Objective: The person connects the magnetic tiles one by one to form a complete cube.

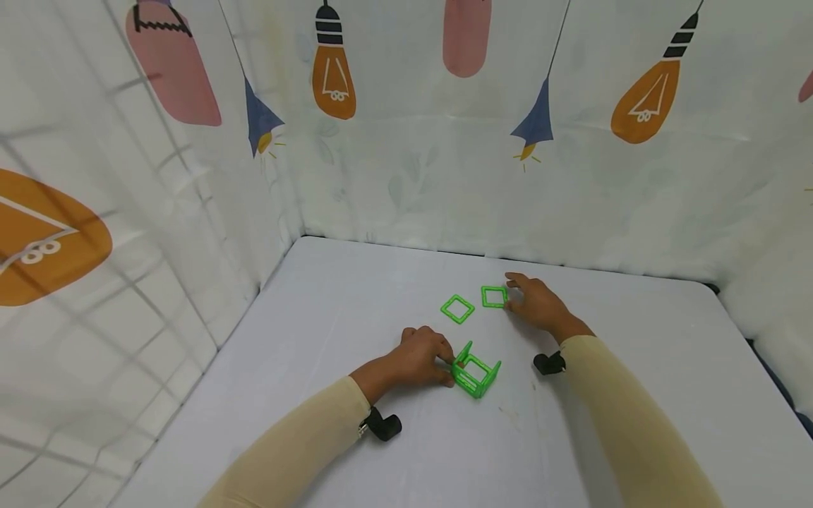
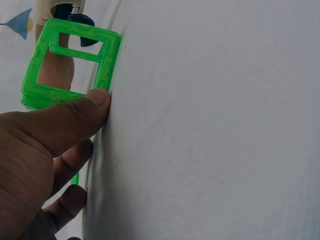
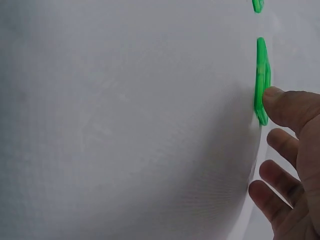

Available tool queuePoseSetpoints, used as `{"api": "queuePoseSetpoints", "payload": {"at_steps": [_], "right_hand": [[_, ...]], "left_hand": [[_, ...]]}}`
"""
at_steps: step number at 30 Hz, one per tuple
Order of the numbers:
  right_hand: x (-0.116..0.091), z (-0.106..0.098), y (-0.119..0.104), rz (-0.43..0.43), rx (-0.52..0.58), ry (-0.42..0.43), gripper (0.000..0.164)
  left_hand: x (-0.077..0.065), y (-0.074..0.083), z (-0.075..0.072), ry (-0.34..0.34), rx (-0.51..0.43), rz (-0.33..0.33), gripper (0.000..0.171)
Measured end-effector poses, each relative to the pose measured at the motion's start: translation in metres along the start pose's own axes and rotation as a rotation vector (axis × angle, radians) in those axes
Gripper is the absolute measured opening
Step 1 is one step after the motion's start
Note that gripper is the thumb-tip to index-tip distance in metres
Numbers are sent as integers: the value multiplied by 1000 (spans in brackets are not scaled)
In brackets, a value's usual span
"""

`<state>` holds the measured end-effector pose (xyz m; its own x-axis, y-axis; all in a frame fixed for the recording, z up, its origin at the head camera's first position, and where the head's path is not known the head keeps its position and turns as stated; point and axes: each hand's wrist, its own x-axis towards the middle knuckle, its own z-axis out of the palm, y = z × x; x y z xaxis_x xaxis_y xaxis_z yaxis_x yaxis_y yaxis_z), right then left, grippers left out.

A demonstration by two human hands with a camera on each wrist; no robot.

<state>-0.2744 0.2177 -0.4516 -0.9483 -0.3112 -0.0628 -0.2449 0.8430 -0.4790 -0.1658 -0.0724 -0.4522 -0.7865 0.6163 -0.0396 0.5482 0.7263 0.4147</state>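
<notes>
Several green square magnetic tile frames lie on the white table. Some are joined into a small structure with a flat base and upright sides. At its left side, my left hand grips it, the thumb against a lower corner in the left wrist view. Farther back, my right hand is beside a flat tile, its thumb touching the tile's edge and the other fingers spread loosely. To the left of that tile lies another single tile, turned like a diamond.
The white table meets a patterned cloth wall at the back, and another cloth hangs along the left. Dark wrist cameras are strapped near both cuffs.
</notes>
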Motion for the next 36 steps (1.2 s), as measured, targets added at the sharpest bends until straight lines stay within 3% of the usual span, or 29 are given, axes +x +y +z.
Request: {"api": "queuePoseSetpoints", "payload": {"at_steps": [15, 24, 36], "right_hand": [[5, 4, -1, -32, -66, -11, 72], [4, 4, 0, -21, -23, 24, 72], [1, 4, 1, -6, -26, 61, 60]], "left_hand": [[1, -1, 1, 1, -15, -5, 29], [1, -1, 2, 1, -7, -1, 29], [0, 0, 0, -7, -10, -12, 29]]}}
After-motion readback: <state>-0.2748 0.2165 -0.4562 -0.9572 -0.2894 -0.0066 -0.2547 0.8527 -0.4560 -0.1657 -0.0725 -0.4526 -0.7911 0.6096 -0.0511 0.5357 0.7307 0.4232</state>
